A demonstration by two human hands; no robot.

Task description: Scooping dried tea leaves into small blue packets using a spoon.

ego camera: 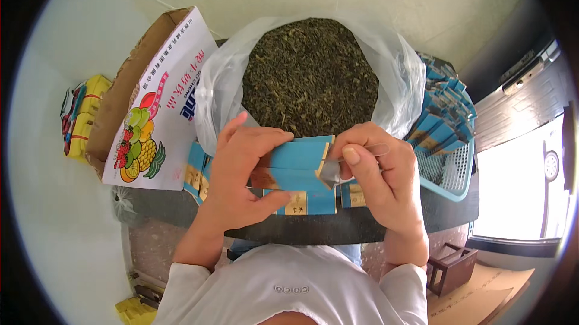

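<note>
My left hand (244,175) grips a blue and brown paper packet (289,157) from its side, with the open end turned to the right. At that mouth, my right hand (382,171) pinches a thin clear utensil (377,148), its rounded end showing past the fingers. A grey, shiny surface shows in the mouth; whether it is a lining or part of the utensil I cannot tell. Just beyond the packet, a clear plastic bag (221,81) stands open, full of dried dark green leaves (312,76). More blue packets (321,202) lie under my hands.
A pale blue plastic basket (452,194) at right holds many blue packets (438,126). A printed cardboard carton (167,144) stands at left, beside yellow bundles (90,121). The dark table (353,227) has a curved front edge. A brown wooden stool (454,270) sits lower right.
</note>
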